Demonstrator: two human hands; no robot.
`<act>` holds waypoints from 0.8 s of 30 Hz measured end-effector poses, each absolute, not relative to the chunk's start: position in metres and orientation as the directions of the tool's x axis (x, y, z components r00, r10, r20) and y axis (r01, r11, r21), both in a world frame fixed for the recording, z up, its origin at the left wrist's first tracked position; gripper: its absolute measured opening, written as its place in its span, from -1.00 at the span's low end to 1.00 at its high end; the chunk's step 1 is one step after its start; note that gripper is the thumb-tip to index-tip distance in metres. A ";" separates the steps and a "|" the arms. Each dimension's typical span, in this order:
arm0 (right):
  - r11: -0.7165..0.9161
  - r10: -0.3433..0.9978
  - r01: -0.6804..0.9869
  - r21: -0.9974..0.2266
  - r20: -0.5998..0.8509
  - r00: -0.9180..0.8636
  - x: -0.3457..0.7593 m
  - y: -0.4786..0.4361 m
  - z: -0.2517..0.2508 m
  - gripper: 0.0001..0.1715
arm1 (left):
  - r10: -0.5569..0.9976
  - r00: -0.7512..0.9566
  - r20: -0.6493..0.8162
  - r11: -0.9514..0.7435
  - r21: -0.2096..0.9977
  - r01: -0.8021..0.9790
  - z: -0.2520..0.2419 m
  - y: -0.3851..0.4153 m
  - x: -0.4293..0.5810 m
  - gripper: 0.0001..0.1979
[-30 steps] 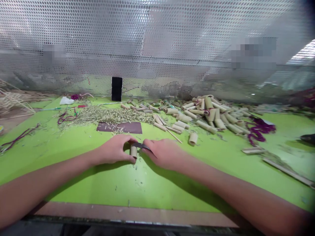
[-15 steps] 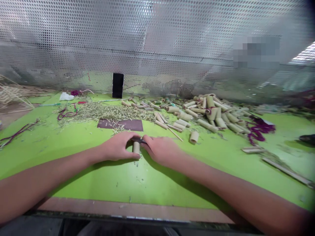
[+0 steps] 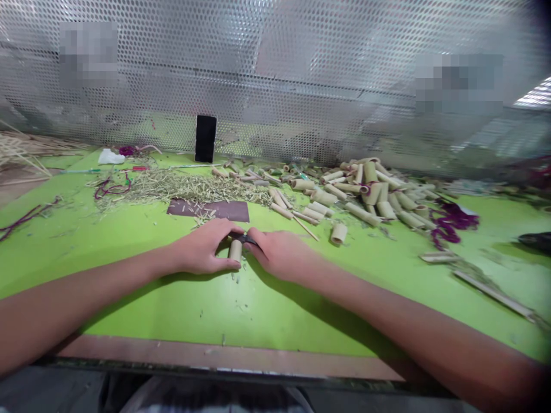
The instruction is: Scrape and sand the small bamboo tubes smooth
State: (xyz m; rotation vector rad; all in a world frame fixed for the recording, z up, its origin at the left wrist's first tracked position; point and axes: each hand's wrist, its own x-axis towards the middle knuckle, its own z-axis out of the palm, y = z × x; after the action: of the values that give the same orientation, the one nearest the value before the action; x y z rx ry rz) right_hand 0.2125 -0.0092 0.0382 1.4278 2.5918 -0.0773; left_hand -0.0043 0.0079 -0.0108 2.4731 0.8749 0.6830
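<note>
And here you are, arms stretched in from both sides, both hands meeting low over the green tabletop (image 3: pixel 267 321). Your left hand (image 3: pixel 204 248) has the short pale tube (image 3: pixel 235 251): thumb at its near end, forefinger arched over toward the far end, the gap between them only as long as the tube they hold. Your right hand (image 3: pixel 282 253) is closed around a slim dark tool (image 3: pixel 247 238), thumb and bent fingers pinching it, its tip pointing left to the tube's far end, right by your left forefinger. Whether the edge actually touches the tube, I can't tell from here; the fingers hide that spot.

Small flecks lie on the green just below your hands. Straight beyond them, a brown sheet (image 3: pixel 232 211) lies flat, a few shavings on it, and right behind it spreads a heap of pale shavings (image 3: pixel 193 188). Over on the right, one loose tube piece (image 3: pixel 339 233) sits apart in front of the big pile of tubes (image 3: pixel 371 192), with purple yarn (image 3: pixel 451 225) tangled at the pile's right side. At the back, a phone (image 3: pixel 205 139) stands upright before the perforated metal screen (image 3: pixel 258 74).
</note>
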 end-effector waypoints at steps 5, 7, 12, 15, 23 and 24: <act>0.547 0.822 0.836 0.039 -0.213 -0.528 0.214 -0.010 0.039 -0.62 | 0.669 0.703 0.243 -0.693 0.547 0.470 -0.009 0.006 -0.006 -0.45; 0.554 0.815 0.832 0.030 -0.224 -0.534 0.215 -0.011 0.039 -0.61 | 0.673 0.709 0.211 -0.679 0.555 0.480 -0.007 0.005 -0.007 -0.48; 0.571 0.798 0.821 0.015 -0.247 -0.550 0.218 -0.015 0.041 -0.59 | 0.665 0.723 0.186 -0.674 0.567 0.474 -0.005 0.004 -0.009 -0.56; 0.587 0.784 0.809 0.005 -0.253 -0.567 0.220 -0.017 0.041 -0.60 | 0.655 0.730 0.198 -0.687 0.558 0.465 -0.005 0.004 -0.010 -0.59; 0.608 0.764 0.792 -0.047 -0.237 -0.600 0.223 -0.018 0.037 -0.61 | 0.629 0.722 0.288 -0.730 0.537 0.423 -0.008 0.005 -0.010 -0.63; 0.606 0.765 0.794 -0.047 -0.239 -0.598 0.223 -0.018 0.037 -0.60 | 0.618 0.719 0.317 -0.748 0.519 0.414 -0.009 0.005 -0.011 -0.68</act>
State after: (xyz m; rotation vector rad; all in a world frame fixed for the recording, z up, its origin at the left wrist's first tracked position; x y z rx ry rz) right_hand 0.2229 -0.0176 0.0367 1.2952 2.6367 -0.2198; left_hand -0.0107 0.0055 -0.0091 2.5090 0.7944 0.6734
